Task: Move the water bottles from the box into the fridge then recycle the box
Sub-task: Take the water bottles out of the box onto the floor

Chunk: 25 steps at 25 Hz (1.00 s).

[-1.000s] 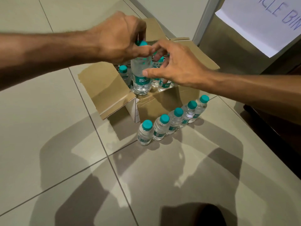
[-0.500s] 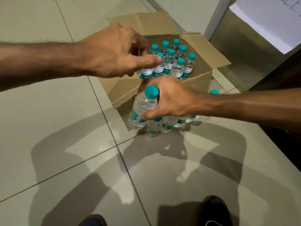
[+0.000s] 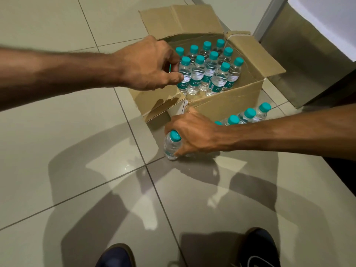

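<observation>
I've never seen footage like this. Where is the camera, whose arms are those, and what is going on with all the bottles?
There is no machine here. A person wears one camera on the head, looking down, so the arms coming in from both sides are their own, and so are the shoes at the bottom edge. On the tiled floor stands an open cardboard box with teal-capped water bottles upright inside. Beside it, more bottles stand in a row on the floor. The right hand grips the end bottle of that row, down at the floor. The left hand reaches into the box, fingers curling at a corner bottle; whether it grips it is unclear.
</observation>
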Motion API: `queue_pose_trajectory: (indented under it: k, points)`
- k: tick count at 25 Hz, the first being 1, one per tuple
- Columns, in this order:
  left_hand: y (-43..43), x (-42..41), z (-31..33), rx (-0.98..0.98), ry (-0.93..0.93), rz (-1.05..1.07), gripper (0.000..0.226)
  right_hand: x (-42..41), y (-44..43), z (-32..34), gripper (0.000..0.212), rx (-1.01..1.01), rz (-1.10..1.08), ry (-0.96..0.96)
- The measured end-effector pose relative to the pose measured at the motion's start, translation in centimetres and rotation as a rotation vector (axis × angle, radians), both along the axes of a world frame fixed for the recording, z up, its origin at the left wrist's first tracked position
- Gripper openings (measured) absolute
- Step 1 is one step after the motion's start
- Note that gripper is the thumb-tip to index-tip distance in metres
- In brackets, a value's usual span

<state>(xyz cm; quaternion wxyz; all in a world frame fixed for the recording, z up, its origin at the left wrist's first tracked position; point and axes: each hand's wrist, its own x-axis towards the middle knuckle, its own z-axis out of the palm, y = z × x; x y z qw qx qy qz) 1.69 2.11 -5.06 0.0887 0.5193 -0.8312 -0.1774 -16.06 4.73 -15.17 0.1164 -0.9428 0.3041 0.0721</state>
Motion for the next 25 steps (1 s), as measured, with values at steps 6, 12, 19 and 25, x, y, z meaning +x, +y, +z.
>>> queue_pose_trajectory:
  k: [6,12,19,25]
  points:
    - [-1.0,-0.2,-1.0,0.02,-0.02,0.031,0.02,0.3,-0.2,-1.1,0.057,-0.017,0.049,0.09]
    - [-1.9,0.2,-1.5,0.039,-0.024,0.049,0.023,0.2,0.0,-1.8,0.051,-0.027,0.099,0.092]
    - [-5.3,0.2,-3.5,-0.016,-0.001,0.076,0.016,-0.6,0.4,-0.4,0.071,-0.045,0.034,0.057]
    - [-9.8,-0.6,-5.3,-0.031,-0.072,0.109,0.032,-3.2,-1.8,2.6,0.059,-0.171,-0.16,-0.281]
